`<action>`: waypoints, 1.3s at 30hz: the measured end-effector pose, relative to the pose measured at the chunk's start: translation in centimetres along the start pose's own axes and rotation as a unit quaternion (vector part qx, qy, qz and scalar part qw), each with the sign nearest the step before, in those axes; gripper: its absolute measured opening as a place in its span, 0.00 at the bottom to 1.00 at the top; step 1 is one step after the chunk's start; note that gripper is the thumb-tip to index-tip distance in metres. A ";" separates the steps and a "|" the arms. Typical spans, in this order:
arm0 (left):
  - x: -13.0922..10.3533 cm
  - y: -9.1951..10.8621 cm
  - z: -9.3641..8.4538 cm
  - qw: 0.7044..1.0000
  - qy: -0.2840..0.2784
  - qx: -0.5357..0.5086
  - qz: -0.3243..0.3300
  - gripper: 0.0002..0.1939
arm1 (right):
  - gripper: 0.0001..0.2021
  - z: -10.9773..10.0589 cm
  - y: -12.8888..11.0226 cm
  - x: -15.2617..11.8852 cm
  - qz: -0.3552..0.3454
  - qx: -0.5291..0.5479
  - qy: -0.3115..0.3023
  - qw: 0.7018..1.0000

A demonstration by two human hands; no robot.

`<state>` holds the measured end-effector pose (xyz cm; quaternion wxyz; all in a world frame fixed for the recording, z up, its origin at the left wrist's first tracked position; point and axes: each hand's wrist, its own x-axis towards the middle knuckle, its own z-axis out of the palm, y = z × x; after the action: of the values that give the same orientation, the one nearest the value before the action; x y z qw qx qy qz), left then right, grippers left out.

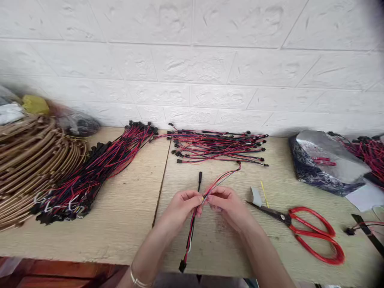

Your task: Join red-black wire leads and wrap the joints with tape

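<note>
Near the front middle of the table, both my hands pinch one red-and-black wire harness (191, 236) where its wires cross. My left hand (186, 204) closes thumb and fingers on the bundle from the left. Opposite it, my right hand (225, 202) is closed on the same wires, its fingertips almost touching the left ones. A black connector (182, 265) hangs at the harness's lower end, and a slim black plug (200, 177) sticks up past my left fingers. Loose red, black and grey wires (225, 175) curve to the upper right. What lies between the fingertips is partly hidden.
Red-handled scissors (315, 232) lie to the right, beside a grey strip (256, 197) and a yellow tie (264, 194). Harness piles lie at the back (219, 146) and left (102, 168). Coiled brown canes (33, 160) fill the far left; a patterned bag (327, 160) stands right.
</note>
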<state>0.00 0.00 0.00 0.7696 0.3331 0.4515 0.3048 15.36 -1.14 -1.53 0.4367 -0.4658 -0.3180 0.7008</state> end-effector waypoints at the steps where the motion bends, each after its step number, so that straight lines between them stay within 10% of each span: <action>1: -0.1 0.1 0.0 1.000 -0.004 -0.006 -0.002 0.07 | 0.06 0.0 0.0 -0.1 -0.001 0.002 0.001 1.000; 15: -0.2 0.0 0.1 0.996 -0.067 -0.063 0.009 0.11 | 0.06 1.2 0.7 0.1 -0.042 0.056 -0.037 0.997; 28: -0.4 -0.1 0.5 0.992 0.033 0.089 0.088 0.01 | 0.05 1.6 0.5 0.1 -0.070 -0.016 0.045 0.996; 33: -1.1 -1.2 1.7 0.895 0.183 0.330 0.237 0.06 | 0.04 2.4 0.3 -0.2 -0.116 -0.107 0.107 0.982; 39: -1.2 -2.0 2.1 0.797 0.210 0.447 0.347 0.08 | 0.05 2.2 0.3 0.0 -0.109 -0.082 0.120 0.983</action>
<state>1.73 -2.61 -0.15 0.2639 0.7026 0.5421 0.3779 13.26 -1.36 -1.02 0.5060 -0.5436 -0.3680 0.5596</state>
